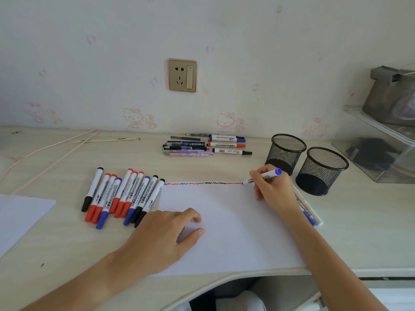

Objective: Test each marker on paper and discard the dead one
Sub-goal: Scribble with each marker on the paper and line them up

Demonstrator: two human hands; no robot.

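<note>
At the far right corner of the white sheet of paper (224,225), the right hand (272,187) pinches a blue-ended marker (263,176) in a writing grip, fingers curled round the barrel, the tip touching the paper's top edge. Along that edge runs a row of test squiggles (202,183) — red, blue and black — ending just beside the tip. The left hand (164,236) rests on the paper's left part, palm down, fingers loosely bent and spread a little, holding nothing.

Just left of the sheet lies a group of capped markers (121,196), side by side on the desk (67,254), with red, blue and black caps. Partly hidden under the right wrist, a few more markers (311,215) lie at the paper's right edge. Farther back, near the wall, sit three more markers (228,145) beside a cluster of pens (186,148). Two black mesh cups (305,162) stand to the right, touching or nearly so — both look empty. Another sheet (20,216) shows at the left edge.
</note>
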